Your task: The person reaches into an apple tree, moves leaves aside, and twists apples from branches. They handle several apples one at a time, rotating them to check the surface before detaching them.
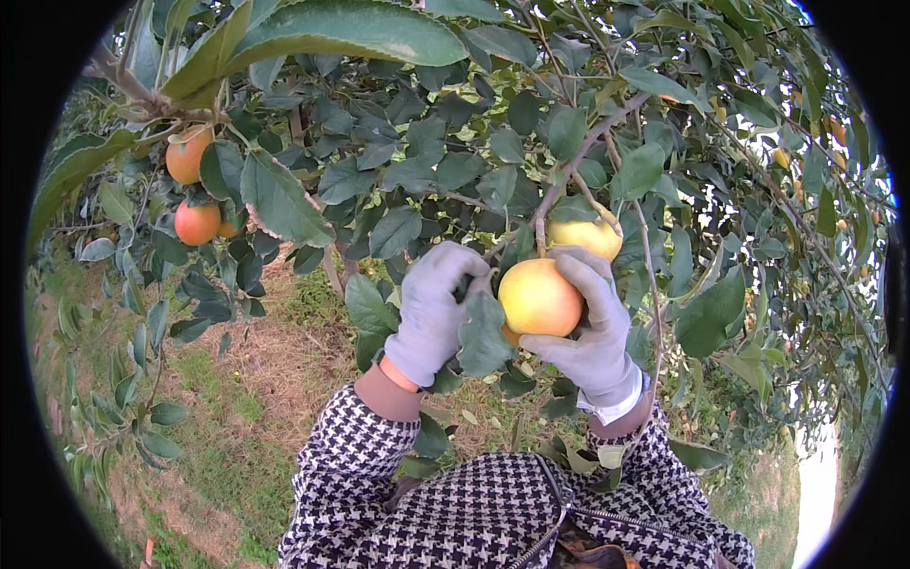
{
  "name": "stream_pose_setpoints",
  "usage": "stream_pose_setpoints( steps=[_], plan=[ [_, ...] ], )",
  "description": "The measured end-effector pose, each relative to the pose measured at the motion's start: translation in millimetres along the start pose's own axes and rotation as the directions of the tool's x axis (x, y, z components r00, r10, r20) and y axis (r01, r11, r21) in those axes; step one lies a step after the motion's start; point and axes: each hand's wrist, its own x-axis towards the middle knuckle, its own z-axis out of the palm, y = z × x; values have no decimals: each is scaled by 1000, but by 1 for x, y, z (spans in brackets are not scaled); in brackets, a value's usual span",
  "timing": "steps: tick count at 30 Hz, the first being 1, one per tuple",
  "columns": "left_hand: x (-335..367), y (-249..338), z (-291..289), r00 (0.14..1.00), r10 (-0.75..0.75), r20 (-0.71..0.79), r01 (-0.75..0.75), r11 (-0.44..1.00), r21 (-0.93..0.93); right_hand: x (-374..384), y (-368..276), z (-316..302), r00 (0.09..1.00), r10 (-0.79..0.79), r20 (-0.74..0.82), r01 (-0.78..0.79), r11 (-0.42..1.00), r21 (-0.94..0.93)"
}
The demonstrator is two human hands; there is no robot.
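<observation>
A yellow apple with a pink blush (538, 300) hangs from a branch in the middle of the view. My right hand (597, 332), in a pale grey glove, is wrapped round its right side, thumb below and fingers above. Just behind and above it is a second, yellower apple (588, 237), partly covered by a leaf and my right fingers. To the left of the held apple, my left hand (431, 308), gloved the same way, is closed with its fingertips pinched at the upper end of a green leaf (485, 337). That leaf hangs down beside the apple and overlaps its left edge.
A thin branch (607, 128) slants down to the apples, and a slender twig (650, 275) passes right of my right hand. Reddish apples (197, 223) hang at the left beneath large near leaves (341, 33). Dense foliage surrounds my hands; grassy ground (256, 398) lies below.
</observation>
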Motion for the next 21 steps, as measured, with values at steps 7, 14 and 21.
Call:
stream_pose_setpoints(
  steps=[7,14,21],
  plan=[
    [60,-16,11,955,-241,170,295,806,-513,10,-8,-1,996,91,5,-91,996,13],
    [65,-26,-17,869,-80,489,404,687,-605,14,-15,0,982,187,-28,-187,982,20],
    [30,6,-37,866,310,392,-351,936,37,10,-16,-7,968,239,-76,-241,970,-18]
  ],
)
